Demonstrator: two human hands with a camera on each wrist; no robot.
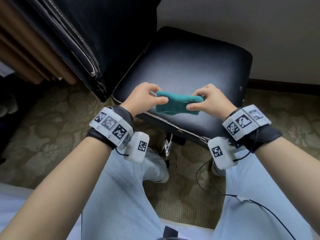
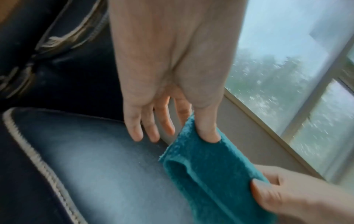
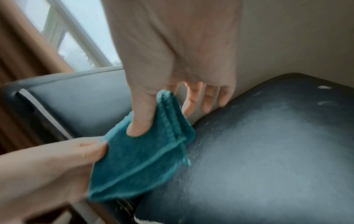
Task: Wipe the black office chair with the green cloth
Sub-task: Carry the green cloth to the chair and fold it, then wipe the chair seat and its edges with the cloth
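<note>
From the head camera, a folded green terry cloth (image 1: 176, 104) is held over the near edge of the seat of the black padded office chair (image 1: 187, 70); the left hand (image 1: 143, 97) pinches the cloth's left end between thumb and fingers, and the right hand (image 1: 209, 99) pinches its right end the same way; both wrists wear grey bands with black and white square marks (image 1: 110, 123); the chair's tall black back with pale stitching (image 1: 72, 40) stands at the seat's left edge; below the seat lies a patterned olive carpet (image 1: 34, 135), and the person's knees in light blue trousers (image 1: 121, 187) point at the chair.

From the left wrist camera, the left hand (image 2: 172, 75) presses its thumb into the top of the green cloth (image 2: 206, 171); the other fingers (image 2: 134, 128) hang straight down by the seat's far edge; the right hand (image 2: 283, 195) pinches the cloth's lower end; a window (image 2: 296, 68) shows behind.

From the right wrist camera, the right hand (image 3: 172, 60) pinches the cloth (image 3: 141, 159) with its thumb on top; the cloth hangs just past the seat's left edge; the left hand (image 3: 57, 163) grips the other end; the picture is blurry.
</note>
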